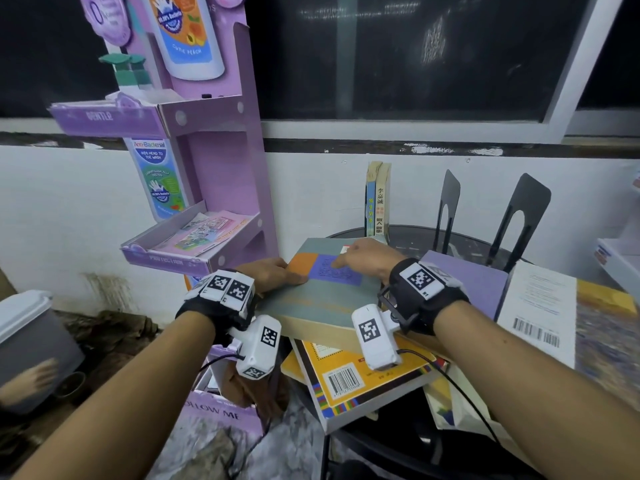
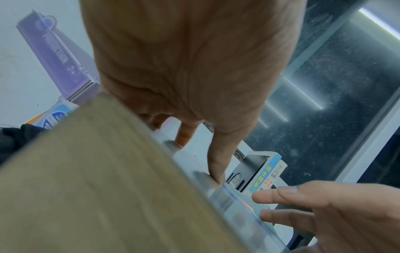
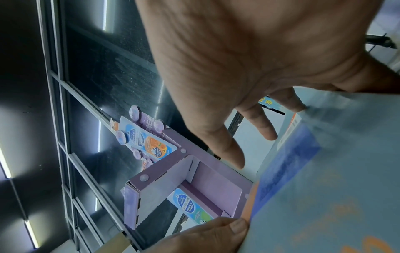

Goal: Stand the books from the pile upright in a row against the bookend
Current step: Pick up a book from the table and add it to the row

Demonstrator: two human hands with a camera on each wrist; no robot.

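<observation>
lifting the grey-green book [image 1: 322, 292] off the pile [image 1: 363, 382] is the step in hand, by my reading. it lies flat on top, at the near left of the dark round table [image 1: 415, 233]. the left hand [image 1: 273, 273] grips its left edge, thumb on the cover and fingers curled underneath; the right hand [image 1: 363, 258] rests on the cover with fingers extended and relaxed, clasping nothing.

to do it well, i'd slide the right hand to the far or right edge, tip the book onto its bottom edge, then carry it to the two upright books [image 1: 377, 199] at the far side and press it flush beside them, so the row leans toward a black bookend [image 1: 448, 202] rather than toppling.

the head view alone shows the pile and two bookends. the left wrist view shows what it hides: fingers under the book's page edge [image 2: 97, 171]. the right wrist view shows the thumb [image 3: 236, 227] pinching the cover's corner.
</observation>
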